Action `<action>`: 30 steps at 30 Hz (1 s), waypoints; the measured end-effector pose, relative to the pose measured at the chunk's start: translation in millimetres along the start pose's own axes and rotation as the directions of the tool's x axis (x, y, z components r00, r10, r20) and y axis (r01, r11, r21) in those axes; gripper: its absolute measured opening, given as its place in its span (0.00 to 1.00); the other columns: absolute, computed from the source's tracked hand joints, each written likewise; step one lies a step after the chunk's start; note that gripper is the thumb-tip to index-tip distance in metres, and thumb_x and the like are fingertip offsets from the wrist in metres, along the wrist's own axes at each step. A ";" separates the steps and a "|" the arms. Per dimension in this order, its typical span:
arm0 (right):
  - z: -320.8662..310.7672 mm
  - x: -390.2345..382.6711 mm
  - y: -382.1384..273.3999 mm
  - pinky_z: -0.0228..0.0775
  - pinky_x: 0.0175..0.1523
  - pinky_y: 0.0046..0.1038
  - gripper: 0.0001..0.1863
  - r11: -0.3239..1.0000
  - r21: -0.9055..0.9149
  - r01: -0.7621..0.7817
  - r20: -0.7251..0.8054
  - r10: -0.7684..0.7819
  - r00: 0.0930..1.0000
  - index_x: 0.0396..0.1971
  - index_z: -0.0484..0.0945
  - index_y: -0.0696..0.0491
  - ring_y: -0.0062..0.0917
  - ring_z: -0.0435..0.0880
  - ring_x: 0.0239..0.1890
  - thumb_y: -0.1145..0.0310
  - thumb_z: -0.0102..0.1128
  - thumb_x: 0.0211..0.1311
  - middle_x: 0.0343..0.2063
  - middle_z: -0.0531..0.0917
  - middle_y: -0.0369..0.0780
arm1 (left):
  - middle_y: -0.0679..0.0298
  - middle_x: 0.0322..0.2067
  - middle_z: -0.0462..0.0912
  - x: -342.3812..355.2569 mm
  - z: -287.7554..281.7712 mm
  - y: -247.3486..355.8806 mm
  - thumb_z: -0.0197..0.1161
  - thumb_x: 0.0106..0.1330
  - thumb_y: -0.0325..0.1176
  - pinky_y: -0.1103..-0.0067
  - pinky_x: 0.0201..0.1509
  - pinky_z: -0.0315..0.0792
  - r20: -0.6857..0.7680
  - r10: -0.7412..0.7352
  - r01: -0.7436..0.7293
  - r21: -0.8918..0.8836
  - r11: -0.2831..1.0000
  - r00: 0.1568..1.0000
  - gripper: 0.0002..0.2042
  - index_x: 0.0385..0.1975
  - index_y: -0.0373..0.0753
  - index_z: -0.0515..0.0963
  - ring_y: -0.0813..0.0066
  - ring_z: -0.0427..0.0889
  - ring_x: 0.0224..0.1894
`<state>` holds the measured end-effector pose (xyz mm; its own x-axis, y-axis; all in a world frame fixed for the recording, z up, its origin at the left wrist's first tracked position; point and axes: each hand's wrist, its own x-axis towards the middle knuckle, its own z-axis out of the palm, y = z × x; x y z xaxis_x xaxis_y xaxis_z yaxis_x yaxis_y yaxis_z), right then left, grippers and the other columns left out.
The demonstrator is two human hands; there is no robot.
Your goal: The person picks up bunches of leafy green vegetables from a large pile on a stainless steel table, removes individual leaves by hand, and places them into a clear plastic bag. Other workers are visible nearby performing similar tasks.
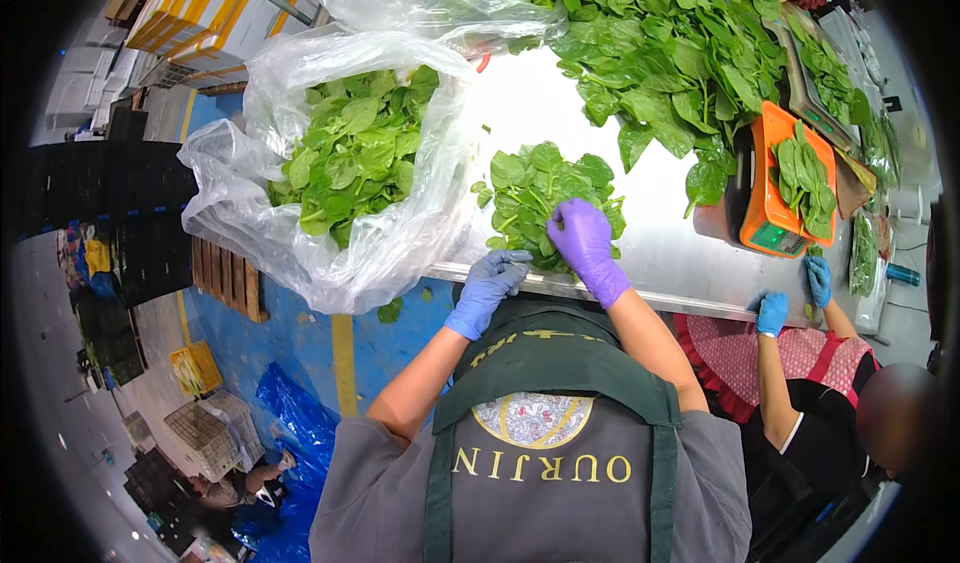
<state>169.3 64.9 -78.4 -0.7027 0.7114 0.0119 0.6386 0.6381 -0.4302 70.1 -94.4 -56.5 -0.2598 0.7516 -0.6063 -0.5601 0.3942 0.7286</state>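
A small pile of leafy greens (535,198) lies on the metal table (520,93) in front of me. My right hand (585,243), in a purple glove, is closed with fingers curled at the right side of this pile; what is inside the fingers is hidden. At the table's near edge, my left hand (495,288) in a blue glove has its fingers drawn together beside the pile's lower left. I cannot make out what they pinch. Left of the pile, a large clear plastic bag (235,178) stands gaping, with more leafy greens (360,148) inside.
A big heap of greens (660,53) covers the table's far side. To the right, an orange-topped scale (770,218) carries some leaves. A co-worker's blue-gloved hands (773,313) are at the near right edge. A wooden pallet (228,278) and blue plastic sheet (305,433) lie left.
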 end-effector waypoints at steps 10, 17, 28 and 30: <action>-53.9 15.8 19.7 0.62 0.27 0.18 0.11 0.462 0.728 -0.506 0.447 0.239 0.862 0.24 0.80 0.56 0.13 0.71 0.20 0.62 0.60 0.49 0.16 0.75 0.31 | 0.72 0.25 0.76 3.7 -7.2 8.0 0.59 0.60 0.28 0.91 0.24 0.62 -0.023 0.024 -0.023 0.032 0.999 0.999 0.11 0.42 0.37 0.75 0.90 0.68 0.21; -83.9 5.4 22.2 0.56 0.25 0.14 0.11 0.187 0.760 -0.623 0.597 0.178 0.782 0.25 0.80 0.56 0.11 0.68 0.18 0.63 0.58 0.53 0.15 0.73 0.30 | 0.69 0.25 0.77 16.5 -4.9 15.5 0.60 0.58 0.26 0.90 0.25 0.65 -0.019 0.005 -0.005 0.020 1.000 1.000 0.12 0.43 0.35 0.74 0.88 0.69 0.21; -46.6 -13.5 -7.0 0.66 0.28 0.20 0.11 0.523 0.700 -0.487 0.510 0.112 0.853 0.27 0.80 0.56 0.17 0.75 0.20 0.63 0.62 0.50 0.21 0.80 0.34 | 0.64 0.33 0.81 18.9 29.2 36.2 0.57 0.62 0.32 0.83 0.37 0.71 -0.082 0.094 -0.109 -0.202 0.973 0.992 0.12 0.42 0.34 0.76 0.81 0.78 0.32; -42.5 -5.0 -6.4 0.68 0.28 0.21 0.10 0.711 0.601 -0.365 0.376 0.152 0.914 0.26 0.80 0.55 0.19 0.76 0.20 0.64 0.63 0.49 0.20 0.80 0.35 | 0.62 0.35 0.81 22.1 17.1 25.7 0.57 0.62 0.31 0.82 0.38 0.73 -0.122 0.120 -0.151 -0.281 0.948 0.985 0.10 0.41 0.35 0.77 0.79 0.79 0.33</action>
<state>182.1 69.8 -37.4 -0.6632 0.6365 -0.3937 0.5222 0.0167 -0.8527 63.4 -58.6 -45.8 -0.4191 0.7236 -0.5484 -0.7129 0.1117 0.6923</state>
